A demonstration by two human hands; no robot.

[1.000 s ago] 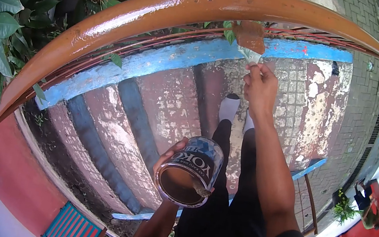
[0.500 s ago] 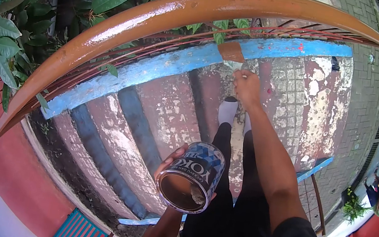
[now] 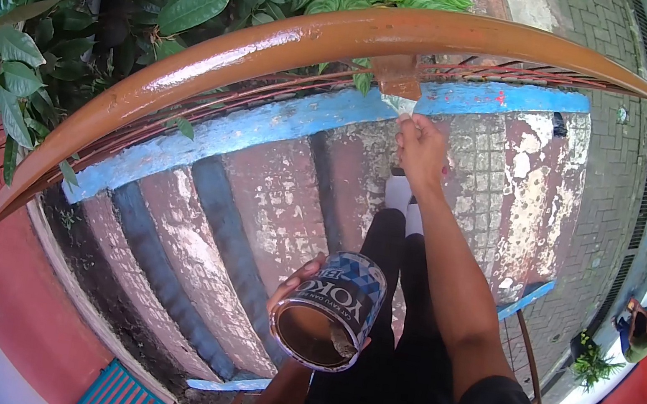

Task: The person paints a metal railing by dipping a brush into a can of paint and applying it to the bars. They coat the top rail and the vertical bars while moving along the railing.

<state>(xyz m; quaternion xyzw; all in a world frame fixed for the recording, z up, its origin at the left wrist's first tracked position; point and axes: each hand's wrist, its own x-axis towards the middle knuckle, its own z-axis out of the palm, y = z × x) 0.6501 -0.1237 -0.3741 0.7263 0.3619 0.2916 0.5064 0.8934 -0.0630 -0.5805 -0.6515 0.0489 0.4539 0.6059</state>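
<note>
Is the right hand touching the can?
Apart: the head view shows the right hand up on the brush, with a leg visible between it and the can.

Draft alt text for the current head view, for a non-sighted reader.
A right hand holds a brown-coated brush close to a curved brown handrail, while the left hand holds an open paint can, brown inside. Below are worn steps with a blue edge; leafy plants grow beyond the handrail.
</note>
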